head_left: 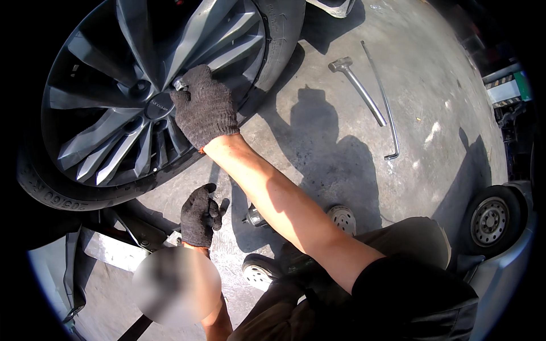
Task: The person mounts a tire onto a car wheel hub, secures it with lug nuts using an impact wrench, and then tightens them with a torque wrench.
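Now the right hand (206, 108) pinches a silver nut (180, 84) between its curled fingers (195, 78).

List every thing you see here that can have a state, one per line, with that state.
Right hand: gloved, closed on a small metal piece
Left hand: gloved, loosely open, nothing visibly held
Near wheel: fitted with its tyre
Far wheel: also tyred
Hammer: lying on the floor
Bent bar: lying beside the hammer
White shoes: worn

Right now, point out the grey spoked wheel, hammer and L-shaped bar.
Grey spoked wheel (159, 106), head view: on its centre cap.
Hammer (364, 94), head view: middle of its handle.
L-shaped bar (385, 102), head view: middle of its long shaft.
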Available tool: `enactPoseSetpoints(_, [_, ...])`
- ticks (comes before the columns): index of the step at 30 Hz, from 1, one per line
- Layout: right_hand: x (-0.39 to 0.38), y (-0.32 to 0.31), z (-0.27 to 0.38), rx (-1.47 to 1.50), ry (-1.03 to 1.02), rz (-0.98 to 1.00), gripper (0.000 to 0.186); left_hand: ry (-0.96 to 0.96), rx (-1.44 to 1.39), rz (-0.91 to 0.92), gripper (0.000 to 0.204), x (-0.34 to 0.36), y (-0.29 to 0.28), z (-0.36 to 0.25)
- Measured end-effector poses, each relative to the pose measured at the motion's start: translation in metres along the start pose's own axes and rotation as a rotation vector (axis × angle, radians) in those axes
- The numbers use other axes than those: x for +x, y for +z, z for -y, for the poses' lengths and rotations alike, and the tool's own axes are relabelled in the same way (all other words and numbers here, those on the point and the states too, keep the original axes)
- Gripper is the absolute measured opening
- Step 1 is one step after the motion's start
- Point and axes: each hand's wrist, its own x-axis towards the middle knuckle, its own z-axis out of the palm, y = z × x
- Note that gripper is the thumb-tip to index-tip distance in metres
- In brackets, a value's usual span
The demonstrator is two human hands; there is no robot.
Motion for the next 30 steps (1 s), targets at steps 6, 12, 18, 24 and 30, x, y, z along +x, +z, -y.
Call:
enactPoseSetpoints(6, [0.006,-0.017,0.010,-0.308,0.108,0.099,0.046,-0.015,-0.002,0.038,0.040,-0.004,0.006,0.019])
enactPoseSetpoints(12, [0.010,0.003,-0.006,-0.116,0.133,0.114,0.042,-0.050,-0.107,0.077,0.043,-0.004,-0.011,0.026])
enactPoseSetpoints(18, [0.004,-0.011,-0.037,-0.551,-0.619,0.066,0.029,0.028,-0.315,0.104,0.044,-0.015,-0.064,0.014])
enactPoseSetpoints(24, [0.008,-0.031,-0.040,-0.185,-0.310,0.273,0.017,0.159,-0.415,-0.014,0.043,-0.031,-0.085,0.012])
enactPoseSetpoints(30, [0.005,-0.021,-0.022,0.371,0.160,0.284,0.021,0.196,-0.402,-0.014,0.041,-0.036,-0.104,0.026])
